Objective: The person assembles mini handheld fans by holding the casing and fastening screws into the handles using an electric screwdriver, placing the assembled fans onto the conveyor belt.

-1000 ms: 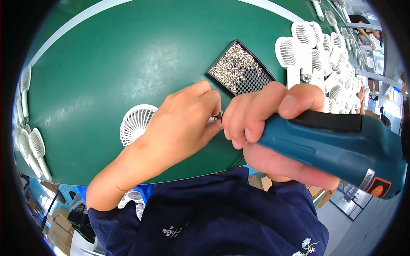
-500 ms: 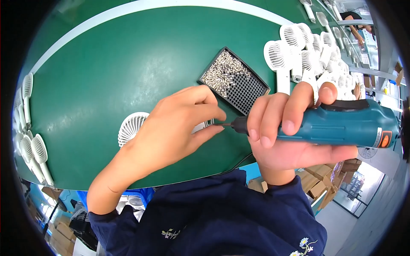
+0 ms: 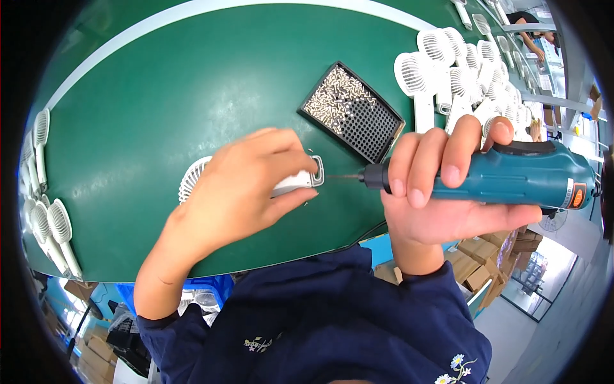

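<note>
My left hand [image 3: 246,176] is closed around the handle of a white handheld fan [image 3: 294,184] lying on the green table. The fan's slatted round head shows past my wrist, and its squared handle end sticks out beyond my fingertips. In my right hand [image 3: 441,185] is a teal electric screwdriver [image 3: 511,176] with a black nose, held level. Its thin bit points left at the handle end, with a small gap between them. Beyond my hands lies a black screw tray [image 3: 377,131], a perforated plate inside it and many small silver screws [image 3: 336,96] heaped over the far left part.
White fans [image 3: 435,64] are piled at the right back; more fans [image 3: 59,224] lie along the left table edge. Under the near edge, a blue bin [image 3: 224,288] holds white parts. Cardboard boxes [image 3: 476,262] stand at the lower right. Another person's arm [image 3: 534,46] shows at far right.
The screwdriver has drawn back to the right, its bit coming away from the fan's handle end. My left hand has shifted slightly left, exposing more of the handle.
</note>
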Motion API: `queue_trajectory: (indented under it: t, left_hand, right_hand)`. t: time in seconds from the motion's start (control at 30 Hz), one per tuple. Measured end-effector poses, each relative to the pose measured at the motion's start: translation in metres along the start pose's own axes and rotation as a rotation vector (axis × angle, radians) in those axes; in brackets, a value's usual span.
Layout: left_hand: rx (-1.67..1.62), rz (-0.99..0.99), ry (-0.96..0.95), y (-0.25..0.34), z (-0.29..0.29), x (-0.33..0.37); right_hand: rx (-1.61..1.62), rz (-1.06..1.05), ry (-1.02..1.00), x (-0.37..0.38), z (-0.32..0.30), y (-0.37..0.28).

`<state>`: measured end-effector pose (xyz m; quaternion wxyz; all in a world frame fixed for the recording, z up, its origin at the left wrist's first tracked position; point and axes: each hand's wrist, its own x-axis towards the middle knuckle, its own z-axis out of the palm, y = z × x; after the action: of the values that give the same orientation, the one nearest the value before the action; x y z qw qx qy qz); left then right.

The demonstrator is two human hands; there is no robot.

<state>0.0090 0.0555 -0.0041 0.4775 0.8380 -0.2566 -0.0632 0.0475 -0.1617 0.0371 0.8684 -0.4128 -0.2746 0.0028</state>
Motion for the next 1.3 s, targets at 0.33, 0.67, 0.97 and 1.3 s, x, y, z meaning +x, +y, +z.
queue_trajectory:
  t: [0.33, 0.67, 0.97, 1.3]
  left_hand:
    - [0.155, -0.065, -0.041, 0.003, -0.002, -0.003]
    - [0.161, 0.053, 0.018, 0.009, 0.004, -0.003]
    - [0.195, 0.195, 0.019, 0.011, 0.014, -0.005]
    - [0.041, 0.138, 0.102, 0.003, 0.019, -0.001]
  right_hand:
    - [0.073, 0.088, 0.031, -0.061, -0.003, 0.027]
    - [-0.05, 0.043, 0.077, -0.05, 0.014, 0.005]
    - [-0.029, 0.06, 0.065, -0.035, 0.015, 0.001]
    - [-0.049, 0.028, 0.072, -0.032, 0.013, 0.001]
